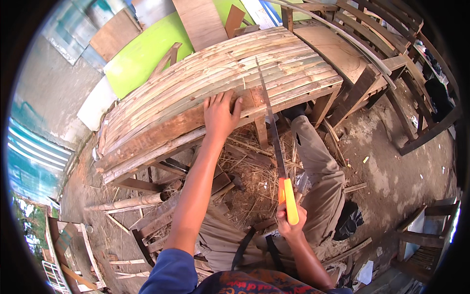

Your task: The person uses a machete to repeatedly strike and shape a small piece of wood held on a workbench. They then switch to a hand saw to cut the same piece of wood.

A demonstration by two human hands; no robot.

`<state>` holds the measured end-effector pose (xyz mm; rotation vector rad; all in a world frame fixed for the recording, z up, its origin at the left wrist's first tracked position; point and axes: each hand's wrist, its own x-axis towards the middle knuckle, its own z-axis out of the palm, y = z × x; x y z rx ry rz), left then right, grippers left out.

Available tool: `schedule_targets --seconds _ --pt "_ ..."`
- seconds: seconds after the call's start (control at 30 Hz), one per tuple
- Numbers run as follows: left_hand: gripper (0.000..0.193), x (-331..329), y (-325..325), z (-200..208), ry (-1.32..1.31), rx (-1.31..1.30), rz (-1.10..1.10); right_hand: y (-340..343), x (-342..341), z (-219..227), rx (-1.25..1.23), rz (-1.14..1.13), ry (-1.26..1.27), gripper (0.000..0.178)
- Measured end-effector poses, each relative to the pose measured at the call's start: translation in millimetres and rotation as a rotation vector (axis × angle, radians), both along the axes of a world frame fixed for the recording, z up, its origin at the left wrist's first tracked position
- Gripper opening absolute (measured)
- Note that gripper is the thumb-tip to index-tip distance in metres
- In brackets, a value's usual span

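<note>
A long brown wooden board (161, 131) lies along the near edge of a slatted bamboo bench (196, 78). My left hand (223, 113) rests on the board near its right end, fingers bent over its far side and thumb apart. In my right hand (292, 224) is a handsaw (277, 147), gripped by its yellow and orange handle. Its dark, narrow blade points away from me and crosses just past the board's right end, with the tip above the bench slats. Whether the teeth touch the wood I cannot tell.
My bent leg (320, 171) is beside the saw, its foot under the bench. Straw and wood scraps (249, 181) cover the ground below. A bamboo pole (132, 201) lies at left. Wooden frames (362, 93) stand at right, and a green panel (147, 54) leans behind.
</note>
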<state>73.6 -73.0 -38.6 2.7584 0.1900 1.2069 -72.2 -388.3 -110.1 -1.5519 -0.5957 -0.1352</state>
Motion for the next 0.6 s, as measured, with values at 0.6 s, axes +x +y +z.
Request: schedule_targets --seconds 0.6 --pt "0.047 33 -3 23 0.243 -0.172 0.332 7 19 -40 -0.100 0.135 0.255 0.026"
